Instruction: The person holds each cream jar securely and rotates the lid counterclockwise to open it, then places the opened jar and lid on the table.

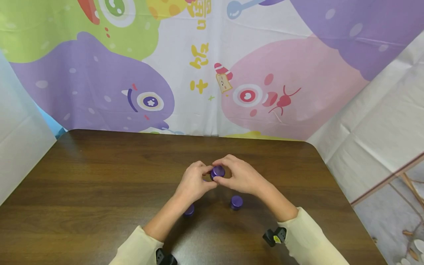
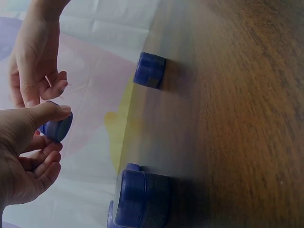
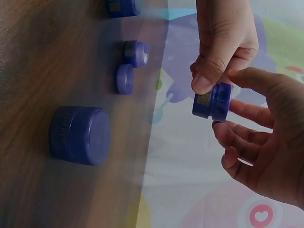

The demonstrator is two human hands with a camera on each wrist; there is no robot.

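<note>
Jar (image 3: 212, 103) held, seemingly clear of tabletop (image 1: 126, 176).

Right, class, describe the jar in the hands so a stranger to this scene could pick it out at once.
Start at the dark wooden table in front of the cartoon-printed cloth. Just above it the left hand and right hand meet, with a small purple jar between their fingers. The other purple jars rest on the table; only this one is held up.
</note>
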